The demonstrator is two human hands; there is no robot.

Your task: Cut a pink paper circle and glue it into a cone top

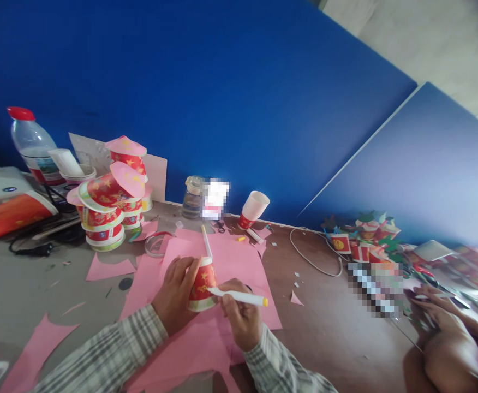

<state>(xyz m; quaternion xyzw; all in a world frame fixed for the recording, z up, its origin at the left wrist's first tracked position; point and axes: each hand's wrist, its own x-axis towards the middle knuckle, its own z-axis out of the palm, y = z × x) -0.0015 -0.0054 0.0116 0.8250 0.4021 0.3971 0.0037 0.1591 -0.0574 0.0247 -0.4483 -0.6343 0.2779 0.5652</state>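
Head view: one red cup (202, 281) at centre over pink paper (239, 262), left hand (177, 297) closed around it, right hand (242, 322) pinching one marker (239, 297) against it. Cup stack (108, 213) at ten o'clock, another person's hand (439, 316) at four.

Cup (204, 281) partly behind left fingers (184, 270); co-worker's hand (447, 322) blurred at right edge

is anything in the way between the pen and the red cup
Nothing visible: the white marker with a yellow cap in the right hand reaches the red paper cup, gripped by the left hand.
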